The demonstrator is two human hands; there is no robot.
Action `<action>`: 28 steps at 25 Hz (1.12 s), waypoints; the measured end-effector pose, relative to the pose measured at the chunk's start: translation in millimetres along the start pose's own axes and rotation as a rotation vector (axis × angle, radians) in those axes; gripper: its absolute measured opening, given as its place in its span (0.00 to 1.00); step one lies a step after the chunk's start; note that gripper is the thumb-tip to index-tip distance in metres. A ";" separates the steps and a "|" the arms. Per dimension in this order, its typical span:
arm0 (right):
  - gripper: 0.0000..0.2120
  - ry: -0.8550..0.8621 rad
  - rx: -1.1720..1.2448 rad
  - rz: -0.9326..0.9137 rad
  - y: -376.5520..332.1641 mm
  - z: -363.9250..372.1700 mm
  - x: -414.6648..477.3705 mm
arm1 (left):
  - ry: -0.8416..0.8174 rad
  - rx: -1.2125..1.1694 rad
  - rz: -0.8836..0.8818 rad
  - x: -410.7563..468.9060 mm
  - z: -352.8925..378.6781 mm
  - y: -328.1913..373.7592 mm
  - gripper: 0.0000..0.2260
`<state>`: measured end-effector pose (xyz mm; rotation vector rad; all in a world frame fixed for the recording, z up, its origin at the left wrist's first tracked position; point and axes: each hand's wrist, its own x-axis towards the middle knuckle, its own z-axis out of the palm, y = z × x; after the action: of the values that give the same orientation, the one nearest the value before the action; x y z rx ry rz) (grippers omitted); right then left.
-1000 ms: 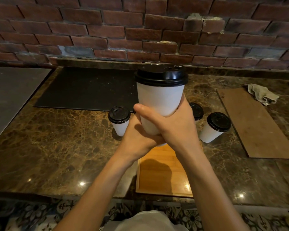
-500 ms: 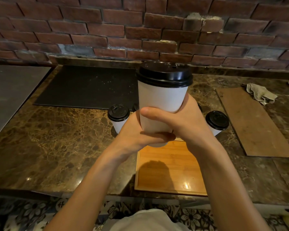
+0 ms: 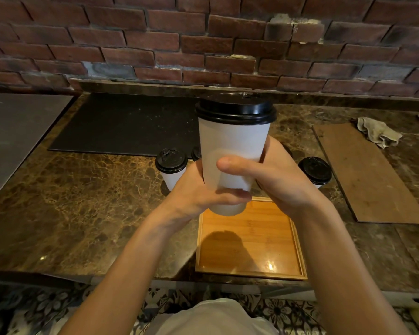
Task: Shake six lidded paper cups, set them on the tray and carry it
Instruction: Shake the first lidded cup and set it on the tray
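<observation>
Above one tray (image 3: pixel 249 240), left hand (image 3: pixel 194 197) and right hand (image 3: pixel 284 183) fingers grasp one cup (image 3: pixel 232 146); three cups (image 3: pixel 171 170) behind.

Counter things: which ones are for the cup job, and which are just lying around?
For the job: held cup, in left hand and right hand; wooden tray; left cup; right cup.
Just lying about: rag, brown board, black mat.

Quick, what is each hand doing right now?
Left hand: holding the white lidded cup near its base.
Right hand: holding the same cup.
</observation>
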<state>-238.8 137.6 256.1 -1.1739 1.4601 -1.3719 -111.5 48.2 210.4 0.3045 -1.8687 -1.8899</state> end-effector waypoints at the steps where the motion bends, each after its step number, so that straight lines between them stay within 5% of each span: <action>1: 0.33 0.019 -0.015 0.004 0.1 0.1 0.5 | 0.017 0.004 0.012 0.6 -0.1 0.3 0.23; 15: 0.40 0.380 -0.091 -0.075 6.3 28.6 8.3 | 0.329 0.319 0.146 7.3 11.3 -8.5 0.26; 28: 0.36 0.223 -0.061 -0.121 -8.4 17.1 2.0 | 0.016 0.042 0.071 2.2 -9.6 6.5 0.27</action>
<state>-222.0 131.5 262.9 -1.1949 1.6180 -1.5929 -107.9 38.9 216.7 0.2627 -1.8852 -1.7984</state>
